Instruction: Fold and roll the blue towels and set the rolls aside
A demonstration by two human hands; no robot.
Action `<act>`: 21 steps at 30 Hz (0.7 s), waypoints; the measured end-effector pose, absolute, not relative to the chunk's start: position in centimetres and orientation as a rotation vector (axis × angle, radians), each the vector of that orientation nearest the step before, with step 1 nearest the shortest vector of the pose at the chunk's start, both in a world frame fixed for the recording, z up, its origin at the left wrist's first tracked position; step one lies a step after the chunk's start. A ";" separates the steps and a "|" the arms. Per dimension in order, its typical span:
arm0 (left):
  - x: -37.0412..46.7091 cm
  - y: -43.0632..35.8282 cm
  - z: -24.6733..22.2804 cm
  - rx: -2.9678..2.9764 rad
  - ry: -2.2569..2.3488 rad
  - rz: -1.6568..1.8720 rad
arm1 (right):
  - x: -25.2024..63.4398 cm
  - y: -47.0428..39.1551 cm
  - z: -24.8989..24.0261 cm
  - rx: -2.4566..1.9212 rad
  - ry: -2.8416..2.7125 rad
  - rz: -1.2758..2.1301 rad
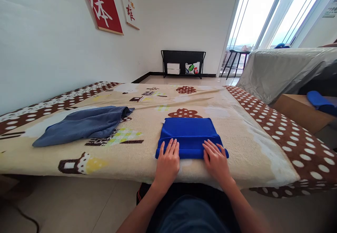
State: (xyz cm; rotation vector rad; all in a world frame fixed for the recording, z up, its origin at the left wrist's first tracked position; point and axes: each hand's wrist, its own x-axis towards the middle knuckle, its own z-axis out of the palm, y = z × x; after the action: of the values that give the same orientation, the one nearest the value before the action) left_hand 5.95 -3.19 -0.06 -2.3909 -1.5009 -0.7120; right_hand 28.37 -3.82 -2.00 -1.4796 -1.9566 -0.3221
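A bright blue cloth (188, 127), partly folded over along its near side, lies flat on the patterned blanket (147, 120) in front of me. My left hand (169, 157) rests on the left part of the fold, fingers stretched forward and lying flat. On the right part lies my right hand (216, 155), its fingers also extended and the thumb near the inner side. Both palms face down and neither hand grips the cloth. Farther left, a grey-blue cloth (84, 124) lies loosely crumpled, apart from both hands.
The blanket has a brown polka-dot border (284, 134) on the right. Beyond that stand a cardboard box (300, 112) with a blue item (318, 99) on it and a plastic-covered piece of furniture (289, 61). A black rack (183, 57) stands at the far wall.
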 end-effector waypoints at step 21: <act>1.5 -1.3 -0.1 -2.196 -1.835 -0.631 | 33.0 -2.4 -2.5 -1.775 -1.898 -0.261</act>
State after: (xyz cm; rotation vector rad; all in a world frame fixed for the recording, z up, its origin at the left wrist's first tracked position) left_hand 1.50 -1.27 -0.12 -2.1965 -1.8350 -0.6310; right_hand 33.04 -2.39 -2.48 -1.7750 -1.8980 -0.2614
